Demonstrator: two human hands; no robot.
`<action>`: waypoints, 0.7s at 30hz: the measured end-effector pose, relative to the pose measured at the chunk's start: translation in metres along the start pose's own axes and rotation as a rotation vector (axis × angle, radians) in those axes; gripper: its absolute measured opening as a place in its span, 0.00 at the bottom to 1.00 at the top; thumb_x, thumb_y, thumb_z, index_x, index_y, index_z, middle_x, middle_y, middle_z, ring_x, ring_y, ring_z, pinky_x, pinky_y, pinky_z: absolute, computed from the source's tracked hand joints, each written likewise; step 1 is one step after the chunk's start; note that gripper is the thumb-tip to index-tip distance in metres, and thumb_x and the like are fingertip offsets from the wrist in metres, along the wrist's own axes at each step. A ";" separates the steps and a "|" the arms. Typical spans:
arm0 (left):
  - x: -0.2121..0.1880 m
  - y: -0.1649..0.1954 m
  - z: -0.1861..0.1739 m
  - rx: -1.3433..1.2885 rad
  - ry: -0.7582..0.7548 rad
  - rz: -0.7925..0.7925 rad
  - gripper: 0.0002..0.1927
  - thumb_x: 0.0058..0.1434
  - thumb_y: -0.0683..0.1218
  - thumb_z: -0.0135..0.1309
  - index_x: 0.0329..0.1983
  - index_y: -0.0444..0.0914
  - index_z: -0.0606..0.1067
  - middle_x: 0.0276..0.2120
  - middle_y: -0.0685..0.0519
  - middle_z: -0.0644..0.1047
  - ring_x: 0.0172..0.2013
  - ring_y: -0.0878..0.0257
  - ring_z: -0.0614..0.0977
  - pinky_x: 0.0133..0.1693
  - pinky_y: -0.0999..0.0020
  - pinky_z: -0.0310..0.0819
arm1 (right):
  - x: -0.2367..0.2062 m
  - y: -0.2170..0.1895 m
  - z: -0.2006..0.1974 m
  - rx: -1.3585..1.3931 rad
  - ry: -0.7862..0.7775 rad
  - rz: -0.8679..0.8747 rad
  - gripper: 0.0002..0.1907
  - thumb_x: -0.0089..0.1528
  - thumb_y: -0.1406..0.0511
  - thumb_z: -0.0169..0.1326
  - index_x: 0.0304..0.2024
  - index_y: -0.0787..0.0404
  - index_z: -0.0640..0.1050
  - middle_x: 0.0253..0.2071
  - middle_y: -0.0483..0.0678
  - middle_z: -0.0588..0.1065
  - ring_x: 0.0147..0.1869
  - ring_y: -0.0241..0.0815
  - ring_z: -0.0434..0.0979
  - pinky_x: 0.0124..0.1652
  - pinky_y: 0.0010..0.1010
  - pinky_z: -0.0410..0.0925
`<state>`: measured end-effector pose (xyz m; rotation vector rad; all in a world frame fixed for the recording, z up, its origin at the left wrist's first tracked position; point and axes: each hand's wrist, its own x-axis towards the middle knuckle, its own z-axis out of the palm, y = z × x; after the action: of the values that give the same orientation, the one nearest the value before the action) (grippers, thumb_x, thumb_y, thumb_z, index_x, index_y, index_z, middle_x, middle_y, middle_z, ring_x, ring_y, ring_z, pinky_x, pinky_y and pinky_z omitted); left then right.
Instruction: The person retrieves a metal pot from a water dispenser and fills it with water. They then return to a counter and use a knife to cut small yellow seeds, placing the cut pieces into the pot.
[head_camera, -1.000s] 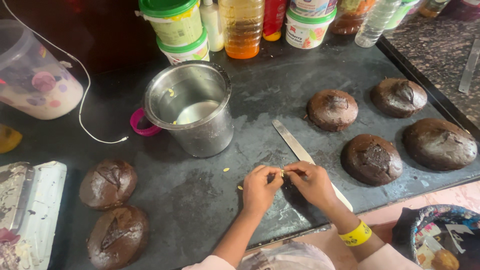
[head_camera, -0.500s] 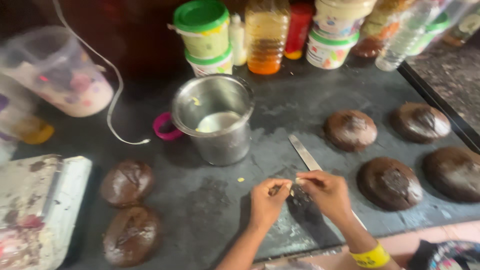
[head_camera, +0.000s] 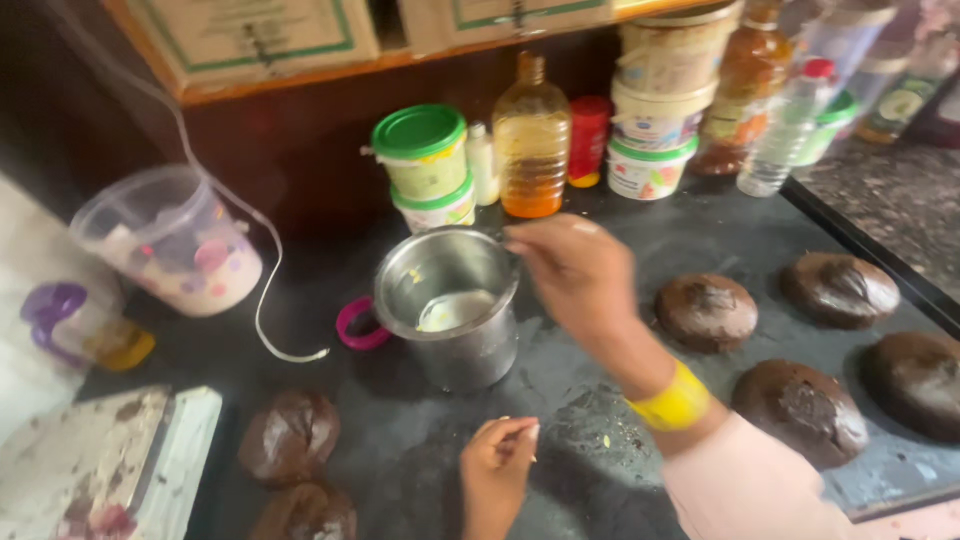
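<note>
right hand (head_camera: 575, 270) reached over steel pot (head_camera: 450, 315), fingers loosely curled, nothing held; rim could get knocked, pot tipped; left hand (head_camera: 497, 470) fingers pinched on some tiny bit, easily dropped on desk (head_camera: 600, 440)

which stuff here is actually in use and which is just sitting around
In use:
right hand, reaching to the rim of the steel pot
left hand, fingers pinched, low over the dark counter

Lying about:
chocolate cakes
oil bottle
green-lidded tubs
plastic jug
pink ring
tray
</note>
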<state>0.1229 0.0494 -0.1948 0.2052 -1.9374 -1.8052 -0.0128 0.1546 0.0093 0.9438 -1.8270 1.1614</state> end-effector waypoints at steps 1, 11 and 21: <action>-0.004 0.000 -0.012 0.003 0.038 -0.044 0.06 0.58 0.41 0.62 0.37 0.34 0.84 0.33 0.57 0.81 0.26 0.73 0.83 0.27 0.77 0.75 | -0.012 -0.004 -0.018 -0.041 0.003 0.050 0.09 0.59 0.74 0.64 0.41 0.60 0.83 0.39 0.49 0.81 0.42 0.45 0.83 0.41 0.32 0.73; -0.027 -0.003 -0.068 0.045 0.201 -0.245 0.09 0.60 0.43 0.61 0.40 0.34 0.84 0.22 0.62 0.77 0.22 0.77 0.69 0.24 0.78 0.61 | -0.176 0.013 -0.060 0.674 -0.012 1.140 0.08 0.58 0.75 0.58 0.40 0.66 0.82 0.39 0.52 0.82 0.39 0.40 0.81 0.41 0.29 0.74; -0.010 0.014 -0.036 -0.043 0.029 -0.266 0.09 0.61 0.43 0.60 0.41 0.34 0.84 0.23 0.62 0.75 0.21 0.76 0.66 0.23 0.76 0.58 | -0.178 0.030 -0.067 1.184 0.104 1.086 0.08 0.61 0.77 0.53 0.42 0.67 0.79 0.39 0.57 0.82 0.39 0.47 0.82 0.43 0.37 0.75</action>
<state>0.1498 0.0232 -0.1832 0.4917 -1.9227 -1.9964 0.0525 0.2586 -0.1387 0.3021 -1.4210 3.0548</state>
